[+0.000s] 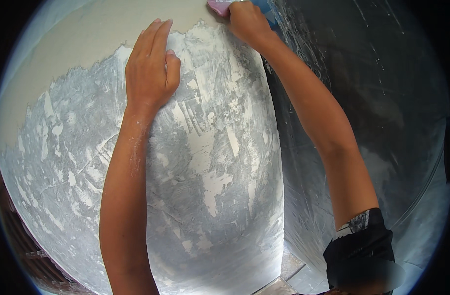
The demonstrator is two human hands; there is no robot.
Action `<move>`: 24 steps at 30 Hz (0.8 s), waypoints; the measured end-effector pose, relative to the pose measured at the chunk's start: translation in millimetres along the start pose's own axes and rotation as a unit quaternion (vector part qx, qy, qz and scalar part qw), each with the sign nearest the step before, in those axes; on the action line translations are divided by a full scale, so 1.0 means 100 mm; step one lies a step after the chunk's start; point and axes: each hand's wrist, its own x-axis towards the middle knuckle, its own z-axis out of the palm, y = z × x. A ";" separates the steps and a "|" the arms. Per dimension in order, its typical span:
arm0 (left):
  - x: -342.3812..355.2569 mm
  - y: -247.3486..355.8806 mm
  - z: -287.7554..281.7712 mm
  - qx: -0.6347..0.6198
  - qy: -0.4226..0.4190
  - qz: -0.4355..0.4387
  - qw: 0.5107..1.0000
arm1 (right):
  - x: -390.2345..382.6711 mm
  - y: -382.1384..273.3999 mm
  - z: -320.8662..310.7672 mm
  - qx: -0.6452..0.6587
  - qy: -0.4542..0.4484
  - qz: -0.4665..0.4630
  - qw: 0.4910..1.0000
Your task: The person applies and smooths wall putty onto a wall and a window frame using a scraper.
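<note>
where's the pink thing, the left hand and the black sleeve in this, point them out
Pink thing point(218, 8): head view, on the middle of its exposed part
Left hand point(147, 71): head view, on the back of the hand
Black sleeve point(357, 250): head view, on its dark fabric

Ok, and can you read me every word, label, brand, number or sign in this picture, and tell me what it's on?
None: I find no readable text.
Grey-and-white surface: only smears and patches.
Dark surface: pale streaks, no lettering.
Pink thing in the right hand: no text visible.
Sleeve cuff: black-and-white marks, too blurred to make out.
</note>
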 end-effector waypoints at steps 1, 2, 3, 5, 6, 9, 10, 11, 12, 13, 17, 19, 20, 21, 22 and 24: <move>0.05 0.02 -0.03 0.001 0.005 0.001 1.000 | -0.07 0.07 0.05 -0.001 0.004 -0.001 1.000; 0.01 -0.02 -0.03 0.005 0.003 -0.001 1.000 | -0.25 -0.03 0.11 0.009 0.002 -0.012 1.000; -0.02 -0.06 -0.06 0.008 -0.002 -0.003 1.000 | -0.45 -0.16 0.11 0.018 0.000 -0.022 1.000; -0.03 -0.09 -0.07 -0.004 -0.006 0.001 1.000 | -0.85 -0.38 -0.03 0.067 -0.009 -0.051 0.996; -0.04 -0.09 -0.07 -0.004 -0.005 0.001 1.000 | -0.89 -0.37 0.03 0.057 0.004 -0.040 0.998; -0.04 -0.05 -0.05 0.006 -0.011 0.002 1.000 | -0.60 -0.26 -0.10 0.098 0.084 -0.028 0.991; -0.03 -0.05 -0.04 0.005 -0.008 0.002 1.000 | -0.40 -0.15 -0.05 0.064 0.048 0.027 0.996; -0.02 -0.02 -0.01 0.002 -0.005 0.001 1.000 | -0.25 -0.02 0.00 0.059 0.047 0.028 0.997; 0.00 0.00 0.00 0.001 -0.003 0.002 1.000 | -0.13 0.05 0.04 0.058 0.020 0.058 0.996; 0.01 0.04 0.01 -0.001 -0.002 0.000 1.000 | -0.07 0.14 0.07 0.056 -0.008 0.088 0.995; -0.04 -0.06 -0.06 0.003 -0.013 -0.003 1.000 | -0.55 -0.23 -0.03 0.030 -0.006 0.009 0.999; -0.04 -0.06 -0.10 0.007 -0.020 -0.003 1.000 | -0.79 -0.41 -0.14 0.066 -0.053 0.005 0.996; -0.04 -0.05 -0.09 0.005 -0.024 -0.003 1.000 | -0.79 -0.39 -0.13 0.073 -0.042 0.010 0.996; -0.04 -0.06 -0.08 0.005 -0.023 -0.003 1.000 | -0.72 -0.37 -0.12 0.073 -0.042 0.010 0.996; -0.05 -0.06 -0.08 0.009 -0.021 0.002 1.000 | -0.57 -0.34 -0.10 0.076 -0.005 0.031 0.997; -0.02 -0.03 -0.06 0.007 -0.013 0.007 1.000 | -0.23 -0.13 -0.02 0.084 0.043 0.060 0.994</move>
